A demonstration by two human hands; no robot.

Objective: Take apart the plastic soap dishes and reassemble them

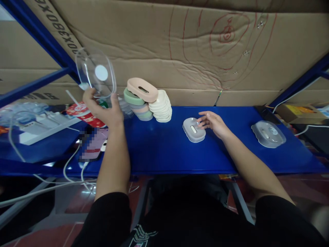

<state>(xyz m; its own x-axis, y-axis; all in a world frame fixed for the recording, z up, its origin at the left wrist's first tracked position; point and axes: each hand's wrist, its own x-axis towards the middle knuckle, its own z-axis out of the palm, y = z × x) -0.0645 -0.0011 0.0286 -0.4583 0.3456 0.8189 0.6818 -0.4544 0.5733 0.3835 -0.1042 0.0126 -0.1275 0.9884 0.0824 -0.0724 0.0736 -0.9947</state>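
My left hand [105,108], raised at the left, pinches the lower edge of a clear plastic oval lid [88,70] with a round white sticker on it. The lid stands tilted up, well above the table. My right hand [213,124] is open over the right edge of a grey oval dish [191,133] with a pale slot in its middle; I cannot tell whether the fingertips touch it. Between the hands are piled dishes: a pink one [138,90] on top, a green one [132,97] below, and a leaning row of cream-coloured pieces [161,108].
On the right of the blue table [159,154] lies another dish under a clear lid [268,133]. A phone [94,145], white cables and a power strip [48,128] are at the left. A cardboard wall [144,41] stands behind; blue frame bars [38,37] flank it.
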